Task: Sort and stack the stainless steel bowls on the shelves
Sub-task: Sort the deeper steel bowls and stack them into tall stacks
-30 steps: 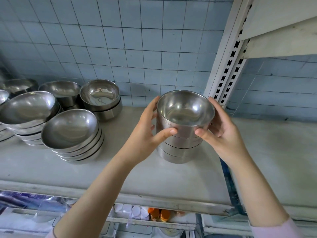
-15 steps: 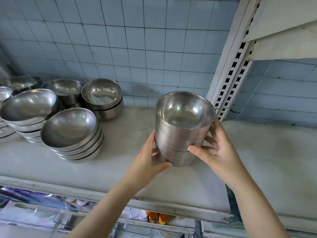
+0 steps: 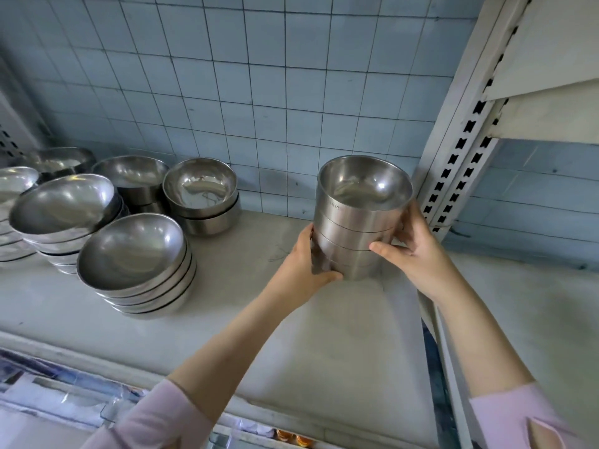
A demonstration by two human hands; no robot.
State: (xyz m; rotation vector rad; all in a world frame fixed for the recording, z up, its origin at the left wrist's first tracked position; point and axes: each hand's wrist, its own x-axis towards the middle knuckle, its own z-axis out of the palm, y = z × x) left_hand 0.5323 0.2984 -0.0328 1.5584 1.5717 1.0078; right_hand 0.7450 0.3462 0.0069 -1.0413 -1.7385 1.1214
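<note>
A tall stack of straight-walled steel bowls [image 3: 355,226] stands near the back right of the grey shelf [image 3: 340,335]. My left hand [image 3: 304,264] grips its lower left side with the thumb curled under the front. On the right side, my right hand [image 3: 411,251] holds the stack with fingers behind and thumb in front. A stack of rounded bowls [image 3: 136,264] sits at the left front, tilted. Another tilted rounded stack [image 3: 61,215] lies further left. A low stack of two flat-bottomed bowls [image 3: 202,196] stands by the wall.
More bowls [image 3: 129,176] line the tiled wall at the back left. A white slotted shelf upright [image 3: 460,150] rises just right of the held stack, with an upper shelf board [image 3: 551,92] above. Small items show on a lower shelf [image 3: 288,437] below the front edge.
Both hands slid down from the top bowl to the lower part of the stack. The stack has moved back and to the right, towards the wall and the upright.
</note>
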